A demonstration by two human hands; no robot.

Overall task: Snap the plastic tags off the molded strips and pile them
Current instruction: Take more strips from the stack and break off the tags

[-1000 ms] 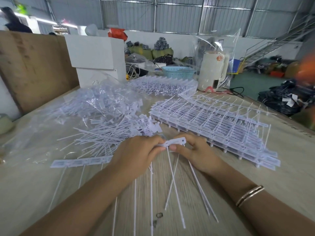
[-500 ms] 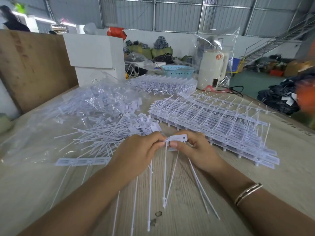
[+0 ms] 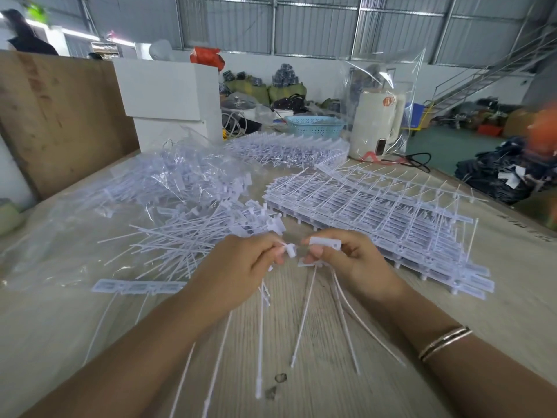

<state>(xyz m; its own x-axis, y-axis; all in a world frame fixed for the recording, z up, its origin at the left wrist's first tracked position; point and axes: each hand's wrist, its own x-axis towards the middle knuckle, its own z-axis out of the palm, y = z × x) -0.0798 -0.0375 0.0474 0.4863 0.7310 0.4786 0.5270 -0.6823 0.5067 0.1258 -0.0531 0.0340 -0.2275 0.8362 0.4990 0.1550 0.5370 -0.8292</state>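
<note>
Nearest: my left hand point(image 3: 241, 267), fingers pinched on a small white tag point(image 3: 290, 251), long tails hanging under the palm to the table point(image 3: 346, 396).

Beside it, a small gap apart: my right hand point(image 3: 355, 263), thumb and fingers clamped on the flat head of the strip piece point(image 3: 325, 243), its tails trailing down.

Step in hand, as I judge it: parting one tag from the piece. Best done with both grips close to the joint and a short twist, not a pull, so the tails do not bend.

Left, on the table: a short strip point(image 3: 135, 287), flat.

Further, left of centre: the loose pile point(image 3: 193, 233) of freed tags, where this one should go.

Further, right: the stacked strips point(image 3: 376, 215), untouched.

Beyond: a clear bag point(image 3: 168, 182) of tags.
</note>
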